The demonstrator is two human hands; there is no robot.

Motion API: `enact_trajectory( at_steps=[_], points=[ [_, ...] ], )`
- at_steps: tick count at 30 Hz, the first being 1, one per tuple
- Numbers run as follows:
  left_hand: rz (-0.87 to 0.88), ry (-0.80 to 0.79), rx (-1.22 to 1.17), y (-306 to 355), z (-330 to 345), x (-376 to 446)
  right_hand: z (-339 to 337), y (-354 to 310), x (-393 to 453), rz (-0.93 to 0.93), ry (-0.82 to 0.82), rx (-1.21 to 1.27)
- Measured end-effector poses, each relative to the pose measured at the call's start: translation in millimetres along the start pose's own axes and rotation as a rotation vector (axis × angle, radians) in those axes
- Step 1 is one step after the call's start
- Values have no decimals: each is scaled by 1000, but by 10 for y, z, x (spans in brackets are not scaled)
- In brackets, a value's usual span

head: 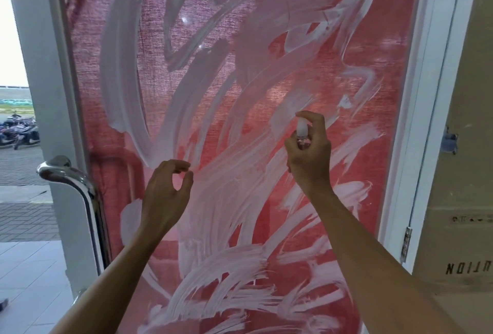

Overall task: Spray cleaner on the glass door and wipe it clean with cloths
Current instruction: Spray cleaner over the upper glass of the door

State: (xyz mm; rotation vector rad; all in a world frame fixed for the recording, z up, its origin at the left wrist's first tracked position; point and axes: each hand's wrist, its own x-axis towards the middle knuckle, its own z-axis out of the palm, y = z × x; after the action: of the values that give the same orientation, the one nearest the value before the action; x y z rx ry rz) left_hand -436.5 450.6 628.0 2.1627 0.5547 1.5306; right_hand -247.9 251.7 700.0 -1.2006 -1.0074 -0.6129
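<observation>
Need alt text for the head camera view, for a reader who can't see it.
A person's right hand grips a small spray bottle, forefinger on its top, aimed at a glass door smeared with white streaks over red fabric behind. The left hand hovers near the glass, fingers curled, empty; a chrome door handle stands at left.

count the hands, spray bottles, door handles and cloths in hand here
hands: 2 (left hand, right hand)
spray bottles: 1 (bottle)
door handles: 1 (handle)
cloths in hand: 0
total: 4
</observation>
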Motion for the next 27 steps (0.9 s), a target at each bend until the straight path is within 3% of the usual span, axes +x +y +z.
enact_trajectory(
  at_steps=[17, 21, 27],
  points=[
    [6, 18, -86, -459, -688, 447, 1753, -812, 239, -175, -59, 55],
    [98, -8, -59, -464, -815, 473, 2062, -942, 256, -177, -46, 84],
    [226, 110, 38, -538, -1094, 695, 2341, -1321, 546, -284, -13, 85]
  ],
)
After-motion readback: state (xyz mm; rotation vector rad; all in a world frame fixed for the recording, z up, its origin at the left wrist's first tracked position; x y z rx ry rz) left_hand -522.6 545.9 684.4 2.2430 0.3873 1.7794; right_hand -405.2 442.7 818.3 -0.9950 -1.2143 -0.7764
